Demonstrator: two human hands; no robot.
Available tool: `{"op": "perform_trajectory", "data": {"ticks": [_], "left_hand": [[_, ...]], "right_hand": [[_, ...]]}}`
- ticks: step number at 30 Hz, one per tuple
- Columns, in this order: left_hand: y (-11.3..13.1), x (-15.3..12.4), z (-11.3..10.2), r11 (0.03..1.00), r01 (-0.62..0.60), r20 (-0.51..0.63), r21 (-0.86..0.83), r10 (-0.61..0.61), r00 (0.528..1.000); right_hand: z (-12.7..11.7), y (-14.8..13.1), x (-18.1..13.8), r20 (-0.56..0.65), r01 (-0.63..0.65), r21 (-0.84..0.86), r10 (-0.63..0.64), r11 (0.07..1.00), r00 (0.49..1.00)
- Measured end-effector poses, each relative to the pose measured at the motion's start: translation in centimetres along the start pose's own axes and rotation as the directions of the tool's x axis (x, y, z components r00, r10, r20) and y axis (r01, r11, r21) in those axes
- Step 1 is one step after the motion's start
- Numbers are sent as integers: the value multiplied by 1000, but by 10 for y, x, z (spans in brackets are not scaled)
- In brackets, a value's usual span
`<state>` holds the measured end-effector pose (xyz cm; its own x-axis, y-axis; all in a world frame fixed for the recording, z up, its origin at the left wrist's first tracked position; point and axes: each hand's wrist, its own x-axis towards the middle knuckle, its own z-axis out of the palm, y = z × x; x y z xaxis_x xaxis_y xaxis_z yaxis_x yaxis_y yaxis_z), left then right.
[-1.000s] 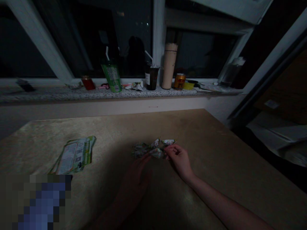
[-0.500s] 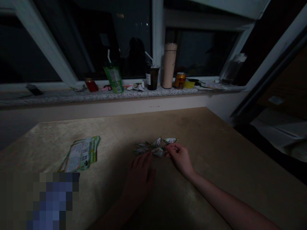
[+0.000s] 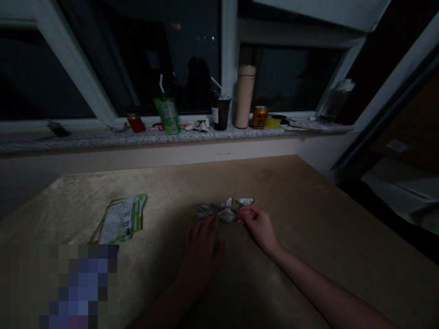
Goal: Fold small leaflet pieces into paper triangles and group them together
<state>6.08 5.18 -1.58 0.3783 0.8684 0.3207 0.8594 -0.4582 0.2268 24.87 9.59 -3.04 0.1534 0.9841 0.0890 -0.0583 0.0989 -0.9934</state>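
A wide tan tabletop (image 3: 308, 219) fills a dim view, below a cluttered grey stone windowsill (image 3: 85, 137). A fanned stack of green-and-white printed leaflets (image 3: 121, 219) lies toward the tabletop's left edge. Over the last second the left hand (image 3: 202, 251) has slid forward from the near edge. It now lies flat and open, fingertips touching the near left side of a cluster of small folded green-and-white paper shapes (image 3: 222, 211) at mid-tabletop. The right hand (image 3: 259, 226) has barely moved, its curled fingers pinching the cluster's right end. Both hands now meet the paper, so it is probably being handled two-handed.
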Motion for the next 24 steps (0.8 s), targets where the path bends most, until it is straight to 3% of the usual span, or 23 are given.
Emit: {"op": "perform_trajectory", "data": {"ticks": [24], "left_hand": [[1, -3, -1, 1000, 16, 4, -22, -16, 1000]], "right_hand": [[0, 0, -4, 5, 41, -108, -41, 993, 999]]}}
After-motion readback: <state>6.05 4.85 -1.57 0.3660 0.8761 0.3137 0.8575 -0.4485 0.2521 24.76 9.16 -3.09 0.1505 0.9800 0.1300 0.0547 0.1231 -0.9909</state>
